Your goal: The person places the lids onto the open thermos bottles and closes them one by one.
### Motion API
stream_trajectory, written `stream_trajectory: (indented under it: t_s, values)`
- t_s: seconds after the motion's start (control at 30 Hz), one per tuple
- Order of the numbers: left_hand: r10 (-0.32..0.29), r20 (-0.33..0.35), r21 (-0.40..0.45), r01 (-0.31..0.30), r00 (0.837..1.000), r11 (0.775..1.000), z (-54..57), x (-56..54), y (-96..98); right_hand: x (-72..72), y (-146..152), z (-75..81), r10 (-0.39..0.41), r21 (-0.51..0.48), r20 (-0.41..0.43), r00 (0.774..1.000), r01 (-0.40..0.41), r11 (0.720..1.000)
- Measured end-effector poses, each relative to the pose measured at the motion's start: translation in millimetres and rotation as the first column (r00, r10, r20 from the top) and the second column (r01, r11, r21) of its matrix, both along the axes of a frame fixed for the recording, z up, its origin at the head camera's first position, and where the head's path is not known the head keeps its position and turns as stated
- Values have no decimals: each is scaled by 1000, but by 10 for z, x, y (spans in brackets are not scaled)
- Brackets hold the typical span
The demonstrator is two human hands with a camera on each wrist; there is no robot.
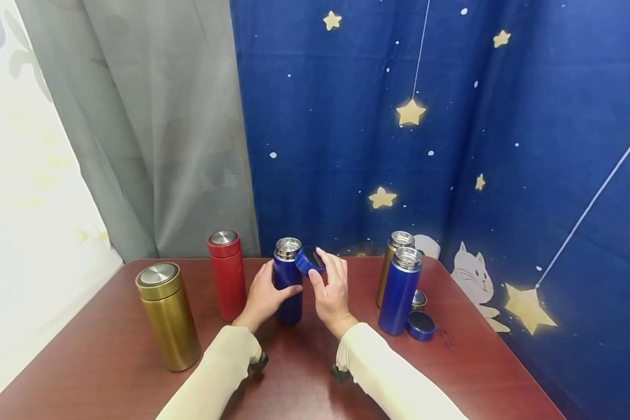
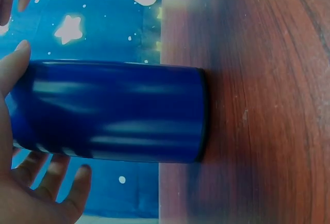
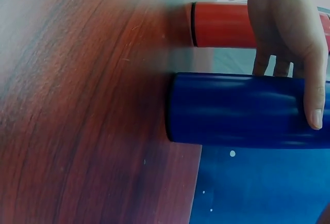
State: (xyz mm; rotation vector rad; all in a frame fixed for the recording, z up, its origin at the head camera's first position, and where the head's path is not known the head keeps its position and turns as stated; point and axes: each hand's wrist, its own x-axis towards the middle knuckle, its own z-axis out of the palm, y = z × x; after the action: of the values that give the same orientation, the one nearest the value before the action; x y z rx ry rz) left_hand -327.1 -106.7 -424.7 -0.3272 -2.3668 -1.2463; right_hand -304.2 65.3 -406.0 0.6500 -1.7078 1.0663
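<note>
Near the middle of the far edge of the counter [image 1: 91,356], an uncapped blue vacuum flask [image 1: 289,309] stands upright, metal mouth showing. The left hand [image 1: 265,293] grips it, thumb across the front, fingers round the side. The right hand [image 1: 333,294] pinches a blue lid [image 1: 305,260] between thumb and fingers, tilted just beside the mouth; whether lid and rim touch cannot be told. A capped red flask [image 1: 228,283] stands left of that hold; a capped gold flask [image 1: 170,321] is nearer the left edge. Toward the far right corner stand a second blue flask [image 1: 399,300] and, partly behind it, an uncapped gold flask [image 1: 384,277], with a gold lid [image 1: 419,300] and another blue lid [image 1: 421,325] beside them.
</note>
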Motion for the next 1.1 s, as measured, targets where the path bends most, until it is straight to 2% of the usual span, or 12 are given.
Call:
stream_trajectory:
  t_s: [0.27, 0.53, 0.9, 1.1]
  values:
    - [-24, -2, 6, 24, 1000, 1000, 7, 59, 16, -11, -2, 67, -15, -28, -10, 1000, 15, 1000]
    - [-26, 25, 28, 25, 999, 999, -16, 140, 3, -4, -4, 136, 13, -9, -4, 1000, -13, 1000]
    - [-89, -47, 29, 91, 995, 995, -40, 179, 56, -17, 36, 216, 38, -2, -4, 999, -38, 999]
    - [-104, -73, 44, 107, 992, 993, -70, 189, 50, -22, 38, 242, 59, 21, 32, 998, -60, 998]
